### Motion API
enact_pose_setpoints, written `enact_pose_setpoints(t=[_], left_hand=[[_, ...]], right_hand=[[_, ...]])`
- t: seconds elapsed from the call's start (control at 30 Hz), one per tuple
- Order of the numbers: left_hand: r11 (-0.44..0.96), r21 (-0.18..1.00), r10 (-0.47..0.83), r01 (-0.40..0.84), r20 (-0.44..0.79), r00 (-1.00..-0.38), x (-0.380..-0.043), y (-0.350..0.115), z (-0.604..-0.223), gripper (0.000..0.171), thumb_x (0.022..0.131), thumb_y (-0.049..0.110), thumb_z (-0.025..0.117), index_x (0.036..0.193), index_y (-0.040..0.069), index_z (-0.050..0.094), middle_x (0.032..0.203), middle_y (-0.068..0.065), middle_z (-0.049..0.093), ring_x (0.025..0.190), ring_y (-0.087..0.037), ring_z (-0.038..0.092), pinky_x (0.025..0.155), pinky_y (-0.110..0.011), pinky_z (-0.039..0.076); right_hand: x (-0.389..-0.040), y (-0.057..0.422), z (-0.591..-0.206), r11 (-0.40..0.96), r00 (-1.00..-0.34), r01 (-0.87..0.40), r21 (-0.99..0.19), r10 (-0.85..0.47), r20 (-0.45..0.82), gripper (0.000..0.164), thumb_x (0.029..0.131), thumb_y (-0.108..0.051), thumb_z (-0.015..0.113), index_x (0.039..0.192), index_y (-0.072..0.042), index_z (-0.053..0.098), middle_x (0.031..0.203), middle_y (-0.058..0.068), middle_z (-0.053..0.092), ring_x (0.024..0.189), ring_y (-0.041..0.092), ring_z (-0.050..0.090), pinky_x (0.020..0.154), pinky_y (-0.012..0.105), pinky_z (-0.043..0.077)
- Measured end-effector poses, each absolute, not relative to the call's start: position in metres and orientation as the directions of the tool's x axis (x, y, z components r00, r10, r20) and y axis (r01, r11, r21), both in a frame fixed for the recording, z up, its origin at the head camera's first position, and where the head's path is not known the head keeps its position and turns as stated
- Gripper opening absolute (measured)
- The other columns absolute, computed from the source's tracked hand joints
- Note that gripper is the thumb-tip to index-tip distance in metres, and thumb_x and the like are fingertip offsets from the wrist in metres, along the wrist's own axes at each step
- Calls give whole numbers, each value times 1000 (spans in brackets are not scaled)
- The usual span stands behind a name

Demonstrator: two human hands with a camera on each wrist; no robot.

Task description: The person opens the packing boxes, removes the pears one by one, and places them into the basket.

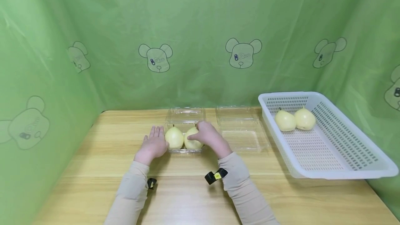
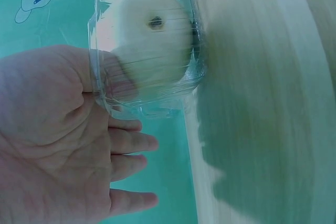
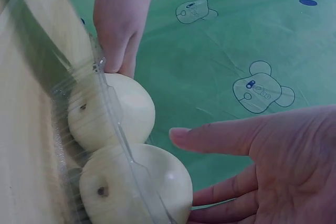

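Two pale yellow pears sit side by side in an open clear plastic box (image 1: 185, 151), their stems pointing up in the head view. My left hand (image 1: 153, 144) is at the box's left side, fingers extended and thumb at the rim by the left pear (image 1: 174, 139). At the right pear (image 1: 191, 143) is my right hand (image 1: 210, 135). In the right wrist view its fingers (image 3: 228, 211) reach along the side of that pear (image 3: 142, 184), while the thumb (image 3: 215, 137) stands out straight, apart from the fruit.
Right of the box lies another open clear plastic box (image 1: 240, 140), its lid folded back. A white perforated basket (image 1: 347, 174) stands at the right with two more pears (image 1: 285, 121) inside. Green curtain (image 1: 200, 16) surrounds the wooden table (image 1: 184, 197) at back and sides.
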State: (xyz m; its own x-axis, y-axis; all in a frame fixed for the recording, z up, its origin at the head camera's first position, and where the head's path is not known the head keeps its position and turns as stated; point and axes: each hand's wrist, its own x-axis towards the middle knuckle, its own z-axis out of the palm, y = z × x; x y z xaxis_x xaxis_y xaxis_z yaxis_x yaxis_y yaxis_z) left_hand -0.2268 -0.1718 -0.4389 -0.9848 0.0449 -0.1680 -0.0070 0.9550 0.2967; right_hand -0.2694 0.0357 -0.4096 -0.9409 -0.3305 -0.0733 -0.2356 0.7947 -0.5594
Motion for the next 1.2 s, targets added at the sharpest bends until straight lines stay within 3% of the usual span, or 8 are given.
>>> enact_pose_setpoints(t=[0.17, 0.4, 0.73, 0.97, 1.2], left_hand=[[952, 307, 44, -9, -166, -985, -227, -171, -439, 69, 99, 25, 38, 153, -6, 10, 161, -25, 10, 151, -42, 3, 120, -64, 11], [953, 304, 46, -7, -166, -985, -228, -171, -439, 69, 99, 25, 38, 153, -6, 10, 161, -25, 11, 151, -42, 4, 120, -63, 12], [956, 295, 45, -6, -166, -985, -227, -171, -438, 69, 99, 24, 40, 153, -7, 10, 161, -26, 12, 151, -42, 5, 119, -64, 14], [953, 302, 44, -7, -160, -986, -227, -171, -439, 69, 99, 23, 40, 153, -7, 11, 161, -27, 13, 150, -43, 6, 119, -64, 14], [951, 310, 41, -17, -178, -983, -225, -171, -438, 69, 99, 24, 39, 153, -6, 9, 161, -26, 11, 151, -42, 5, 120, -64, 13]], right_hand=[[-269, 32, -414, 807, -923, -289, -514, -378, -74, 52, 74, -26, 84, 108, 6, 62, 95, 14, 66, 79, 23, 60, 74, 36, 56], [-264, 28, -419, 831, -908, -330, -448, -409, -90, 79, 69, -23, 87, 129, 11, 50, 106, 17, 65, 88, 25, 61, 83, 37, 57], [-266, 25, -427, 847, -898, -376, -376, -434, -80, 79, 67, -25, 86, 129, 9, 49, 108, 16, 63, 94, 26, 59, 88, 38, 55], [-268, 25, -429, 841, -891, -389, -375, -447, -79, 86, 67, -28, 86, 137, 5, 46, 122, 19, 61, 108, 30, 57, 95, 41, 53], [-272, 27, -432, 819, -873, -443, -364, -486, -34, 88, 66, -31, 86, 138, 3, 48, 121, 19, 62, 108, 31, 58, 92, 42, 54]])
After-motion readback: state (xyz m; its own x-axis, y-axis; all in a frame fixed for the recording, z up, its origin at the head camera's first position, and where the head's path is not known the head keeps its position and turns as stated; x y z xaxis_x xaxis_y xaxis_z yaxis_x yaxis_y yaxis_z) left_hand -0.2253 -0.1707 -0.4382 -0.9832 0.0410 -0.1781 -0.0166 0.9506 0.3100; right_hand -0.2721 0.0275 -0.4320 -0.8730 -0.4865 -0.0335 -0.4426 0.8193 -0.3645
